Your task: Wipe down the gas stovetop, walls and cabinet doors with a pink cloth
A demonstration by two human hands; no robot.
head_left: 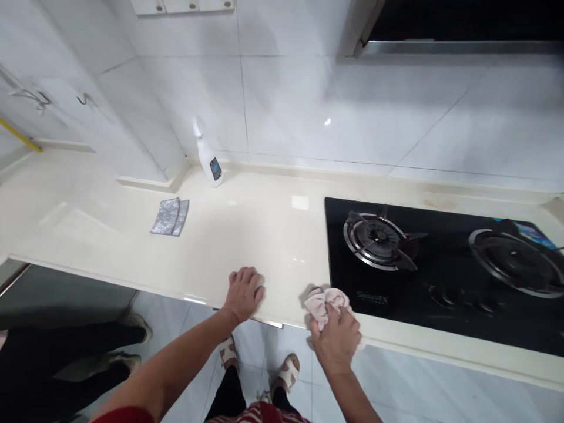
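Note:
My right hand [337, 339] grips a bunched pale pink cloth [326, 301] at the counter's front edge, by the near left corner of the black gas stove [399, 298]. Part of the cloth is hidden under the palm. To the left, my left hand [243, 296] rests on the cream countertop [247, 235] near its front edge, fingers loosely bent and nothing in them.
A white spray bottle [208, 157] stands against the tiled wall. Two grey cloths [170, 217] lie overlapped on the counter at left. Burners with metal pan supports [379, 239] rise from the stove. Another person's legs [74, 352] show at lower left.

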